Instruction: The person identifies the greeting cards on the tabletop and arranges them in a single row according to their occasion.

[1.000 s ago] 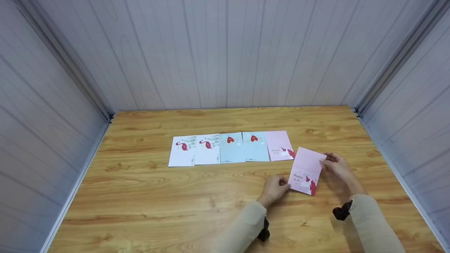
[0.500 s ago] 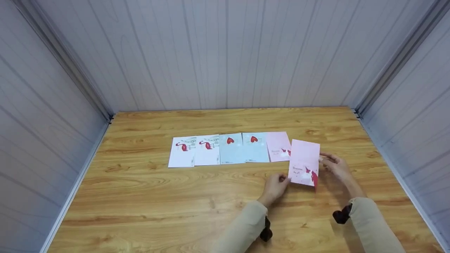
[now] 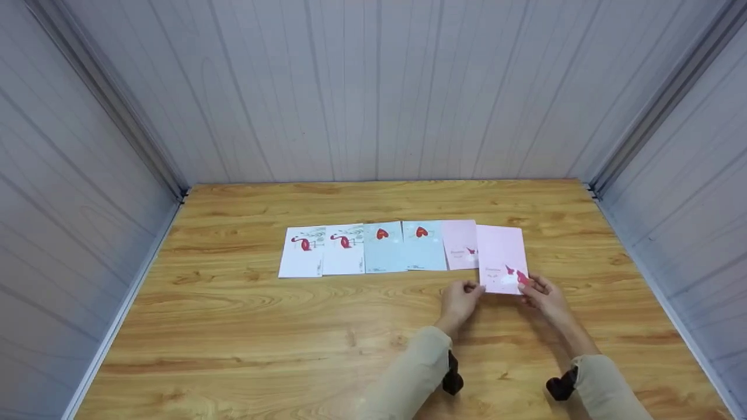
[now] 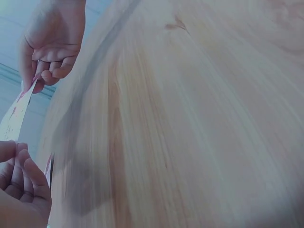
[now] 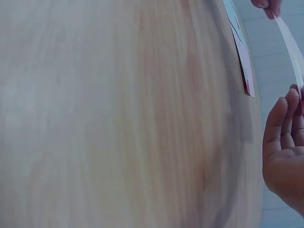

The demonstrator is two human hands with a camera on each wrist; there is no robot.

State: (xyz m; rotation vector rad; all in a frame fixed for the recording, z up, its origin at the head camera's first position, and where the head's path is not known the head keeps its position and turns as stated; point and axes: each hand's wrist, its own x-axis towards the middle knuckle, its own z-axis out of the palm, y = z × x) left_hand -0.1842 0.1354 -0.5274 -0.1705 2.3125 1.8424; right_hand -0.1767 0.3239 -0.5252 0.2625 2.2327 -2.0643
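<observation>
A pink card [image 3: 501, 251] with a red and white unicorn print is held up between my two hands at the right end of a row of cards. My left hand [image 3: 461, 302] pinches its lower left corner. At the lower right corner, my right hand [image 3: 547, 300] grips it between thumb and fingers. In the left wrist view the card [image 4: 18, 111] appears nearly edge-on, raised off the table. The right wrist view also shows it lifted, with the lying cards [image 5: 243, 59] below. Another pink unicorn card [image 3: 460, 242] lies just left of it, its right edge overlapped in the head view.
Leftward along the row lie two light blue cards with red hearts [image 3: 423, 248] and two white cards with red flamingos [image 3: 303, 254]. They rest on a wood-grain table [image 3: 233, 338]. Pale panel walls [image 3: 373, 87] stand at the back and both sides.
The held pink card has moved away from me, turned upright and come in line with the row. My right hand has slid from its right side down to the lower right corner.
</observation>
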